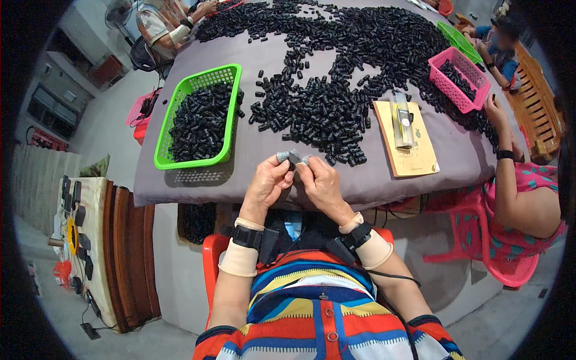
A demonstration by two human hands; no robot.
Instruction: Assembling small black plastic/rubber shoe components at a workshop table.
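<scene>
My left hand [270, 183] and my right hand [322, 185] meet at the table's near edge, fingers pinched together. Between their fingertips is a small black piece [293, 159], mostly covered, so its exact shape is hard to make out. Grey coverings wrap some of the fingertips on both hands. Just beyond them lies a heap of small black cylindrical plastic parts [324, 114]. To the left, a bright green basket [235, 114] holds many similar parts. On the right, a clear-and-yellow case [402, 123] rests on a yellowish booklet [423, 159].
A grey cloth covers the table [186, 186]. More black parts spread across its far side. A pink basket [459, 60] of parts and a green basket [447, 33] stand at right. Beside me sits a person in a pink chair [510, 270]; others work at the far edge.
</scene>
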